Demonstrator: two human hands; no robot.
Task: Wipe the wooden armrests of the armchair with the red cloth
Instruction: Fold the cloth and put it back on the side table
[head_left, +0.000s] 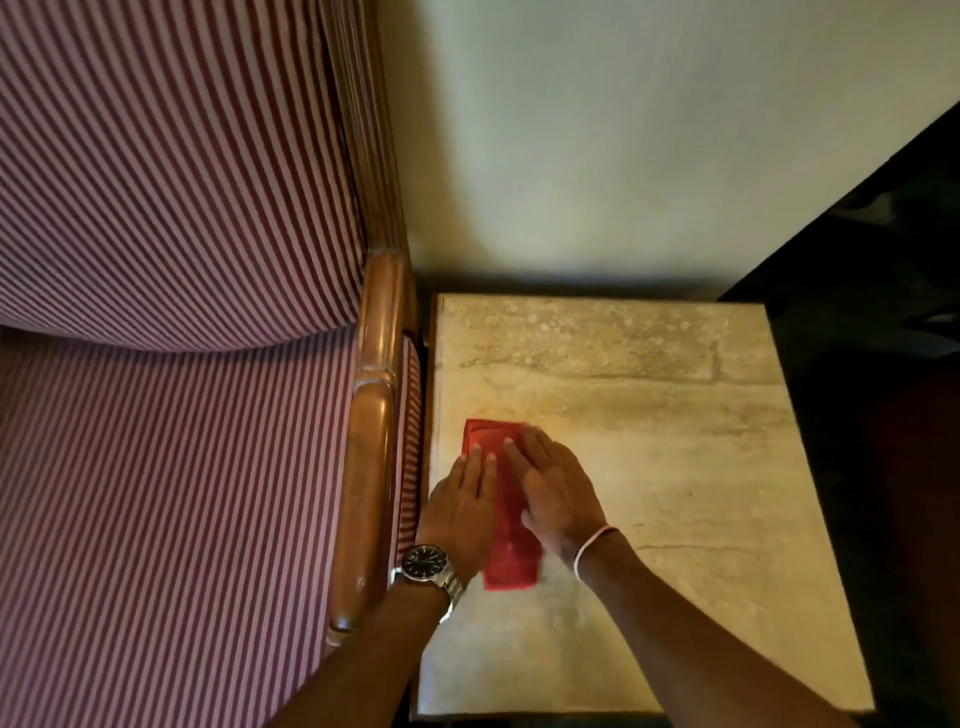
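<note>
A folded red cloth (506, 530) lies flat on a pale stone side table (675, 467), near its left edge. My left hand (460, 506), with a wristwatch, rests palm down on the cloth's left side, fingers extended. My right hand (553, 486), blurred and wearing a thin bracelet, presses flat on the cloth's right side. Neither hand grips the cloth. The armchair's glossy wooden armrest (371, 447) runs just left of the table, beside the red-and-white striped seat (171, 493) and backrest (171, 171).
A pale wall (623, 135) stands behind the table. Dark furniture (893, 322) fills the right side. A narrow gap separates the armrest from the table's left edge.
</note>
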